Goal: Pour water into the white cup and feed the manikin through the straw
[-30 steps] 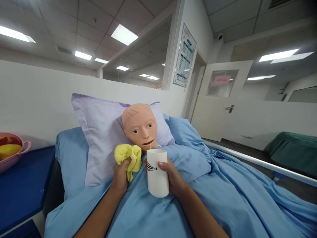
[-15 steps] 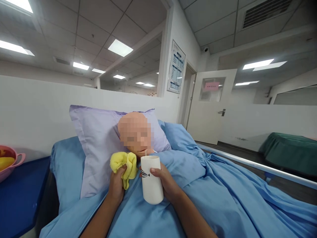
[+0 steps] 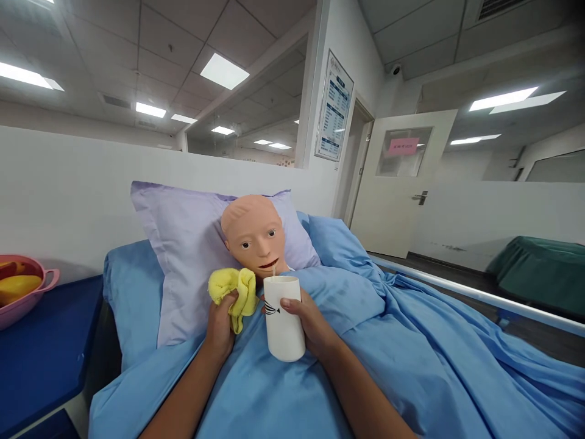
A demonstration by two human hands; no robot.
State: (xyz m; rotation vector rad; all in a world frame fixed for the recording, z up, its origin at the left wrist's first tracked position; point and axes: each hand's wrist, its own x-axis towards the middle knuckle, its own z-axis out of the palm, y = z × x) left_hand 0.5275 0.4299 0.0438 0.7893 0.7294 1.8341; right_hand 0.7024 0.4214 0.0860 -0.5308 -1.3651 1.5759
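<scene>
A training manikin's head [image 3: 254, 235] lies on a lilac pillow [image 3: 183, 244] in a bed, under a blue blanket [image 3: 365, 341]. My right hand [image 3: 311, 326] is wrapped round a white cup [image 3: 283, 320] held upright just below the manikin's chin. A thin straw [image 3: 273, 270] runs from the cup to its mouth. My left hand [image 3: 220, 326] grips a bunched yellow cloth [image 3: 233, 286] beside the manikin's neck, left of the cup.
A blue bedside cabinet [image 3: 41, 353] stands at the left with a pink basin [image 3: 25, 292] holding something yellow. A metal bed rail [image 3: 479, 297] runs along the right side. Beyond it are a green-covered bed [image 3: 539, 274] and a white door [image 3: 397, 189].
Only the head camera has shifted a little between frames. Both hands, the cup and the cloth stay where they were at the manikin's chin.
</scene>
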